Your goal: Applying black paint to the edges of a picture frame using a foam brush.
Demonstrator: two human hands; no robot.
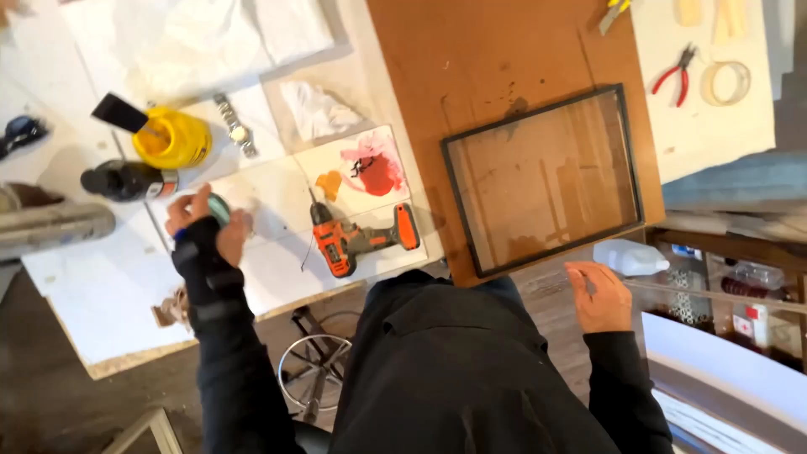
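The left hand (206, 225) is raised over the white-covered part of the bench (109, 286), its fingers (195, 204) curled together around a small round teal object (220, 207) that is mostly hidden in the grip; which way the object points and where its long axis runs cannot be told. The wrist is wrapped in a black brace, and the black-sleeved forearm rises from the lower edge of the view and leans slightly left. The right hand (598, 296) rests at the near edge of the bench, just beside a white plastic bottle (629, 258) lying on its side, and appears to hold a thin clear strip (672, 287) that runs off to the right; its fingers are bent loosely inward, though whether they truly pinch the strip cannot be told. Between the hands, an orange cordless drill (353, 240) lies flat on white sheets, body to the left, battery to the right, bit pointing up and away, beside a sheet smeared with red and orange paint (367, 168). A yellow cup (174, 139) holding a black brush, a dark bottle (128, 180) on its side and a wristwatch (236, 126) lie farther off on the left. On the brown board (504, 50) to the right lies a black rectangular frame with glass (543, 178), its long side running roughly left to right and slightly tilted. Red-handled pliers (676, 76) and a roll of tape (725, 82) sit on a white surface at the far right. Below is a dark wooden floor with a metal stool (318, 370).
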